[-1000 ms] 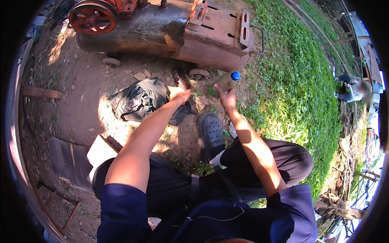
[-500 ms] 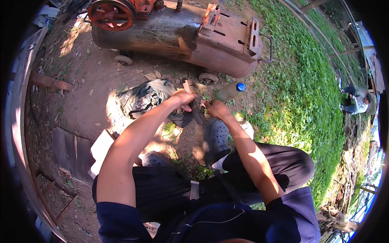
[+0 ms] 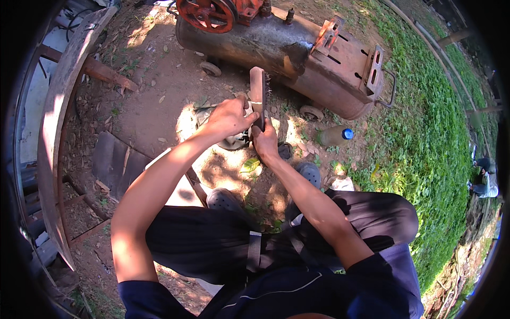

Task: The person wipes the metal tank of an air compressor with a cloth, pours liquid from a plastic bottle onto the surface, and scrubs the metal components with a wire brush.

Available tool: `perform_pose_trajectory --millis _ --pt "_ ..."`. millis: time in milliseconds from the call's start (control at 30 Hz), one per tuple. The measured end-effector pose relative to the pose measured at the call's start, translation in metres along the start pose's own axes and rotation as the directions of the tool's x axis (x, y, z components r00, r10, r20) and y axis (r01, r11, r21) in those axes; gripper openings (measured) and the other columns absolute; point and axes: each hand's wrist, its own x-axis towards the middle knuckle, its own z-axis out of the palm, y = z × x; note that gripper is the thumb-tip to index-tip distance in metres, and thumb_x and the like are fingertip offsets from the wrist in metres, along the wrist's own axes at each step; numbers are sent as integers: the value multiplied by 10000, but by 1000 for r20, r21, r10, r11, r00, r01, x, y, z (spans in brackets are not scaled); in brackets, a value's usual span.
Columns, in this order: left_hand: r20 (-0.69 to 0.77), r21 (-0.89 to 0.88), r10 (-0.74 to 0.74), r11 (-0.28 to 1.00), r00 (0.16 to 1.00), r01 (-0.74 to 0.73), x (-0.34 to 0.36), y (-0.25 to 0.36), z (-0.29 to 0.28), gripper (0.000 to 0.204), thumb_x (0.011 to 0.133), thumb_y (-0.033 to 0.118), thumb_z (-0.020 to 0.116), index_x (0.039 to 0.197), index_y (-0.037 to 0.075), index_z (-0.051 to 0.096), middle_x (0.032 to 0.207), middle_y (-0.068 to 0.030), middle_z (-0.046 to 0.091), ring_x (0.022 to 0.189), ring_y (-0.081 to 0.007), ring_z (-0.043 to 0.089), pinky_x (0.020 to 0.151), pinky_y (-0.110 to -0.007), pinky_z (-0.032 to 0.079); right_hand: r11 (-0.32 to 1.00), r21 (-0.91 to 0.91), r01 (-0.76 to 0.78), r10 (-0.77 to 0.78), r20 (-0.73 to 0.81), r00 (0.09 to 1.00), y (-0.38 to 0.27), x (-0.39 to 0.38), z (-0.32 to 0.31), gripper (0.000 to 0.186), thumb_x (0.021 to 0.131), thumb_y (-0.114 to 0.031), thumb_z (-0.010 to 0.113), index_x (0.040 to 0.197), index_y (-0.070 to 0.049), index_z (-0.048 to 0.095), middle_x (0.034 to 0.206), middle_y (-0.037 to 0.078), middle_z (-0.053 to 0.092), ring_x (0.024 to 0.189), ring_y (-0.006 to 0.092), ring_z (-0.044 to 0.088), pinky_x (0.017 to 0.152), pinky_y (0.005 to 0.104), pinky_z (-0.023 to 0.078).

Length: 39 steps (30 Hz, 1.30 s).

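Note:
A wire brush [image 3: 257, 85] with a flat wooden back stands lengthwise in front of me, its bristles along the right side. My left hand [image 3: 229, 117] is closed about its middle, the thumb and fingers against the wood. Lower down, my right hand [image 3: 265, 142] grips the handle end from the right. Below the left hand a crumpled greyish cloth [image 3: 234, 142] lies on the dirt, partly hidden by that hand and forearm. To the right of my right hand is a cloudy bottle [image 3: 330, 136] with a blue cap.
Ahead lies a rusty compressor tank [image 3: 249, 45] on small wheels, with a red pulley wheel [image 3: 207, 13] on top. A wooden bench edge [image 3: 56, 122] runs along the left. Grass [image 3: 414, 133] covers the right, where a seated person [image 3: 486, 178] is far off. Dark boards [image 3: 119, 162] lie at left.
Both hands have come closer together on the brush, which now points upright and away from me. My right hand, apart from it before, now grips its lower end. The view has shifted left.

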Motion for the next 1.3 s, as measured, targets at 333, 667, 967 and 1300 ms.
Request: perform_pose_trajectory --millis 333,667,967,1300 --pt "-799 396 482 872 360 -288 34 9 -155 465 849 366 757 1155 43 623 1240 -138 601 1164 -298 581 990 -403 469 987 -57 152 -162 -382 910 -62 70 -47 589 993 -549 471 929 17 620 693 176 606 689 335 618 669 456 460" --pt "-726 480 589 804 356 -353 121 -7 -199 592 606 491 900 984 91 680 1165 -89 588 1048 -281 626 862 -408 539 981 163 105 -29 -408 912 -89 73 -34 621 995 -556 445 787 10 595 593 82 555 552 206 562 562 374 423" --pt "-762 448 544 835 352 -320 117 -8 -201 637 506 572 906 845 74 699 1147 -64 585 965 -260 640 793 -384 546 990 134 -48 107 -478 872 -129 75 -33 700 994 -599 417 724 20 600 581 123 564 574 282 589 595 420 445" --pt "-797 425 546 811 259 -402 125 -5 -198 573 551 502 917 804 35 701 1135 -62 616 927 -227 661 742 -355 567 998 -45 -49 11 -610 792 -117 86 -29 762 973 -657 385 732 24 628 602 182 572 627 337 615 603 443 456"
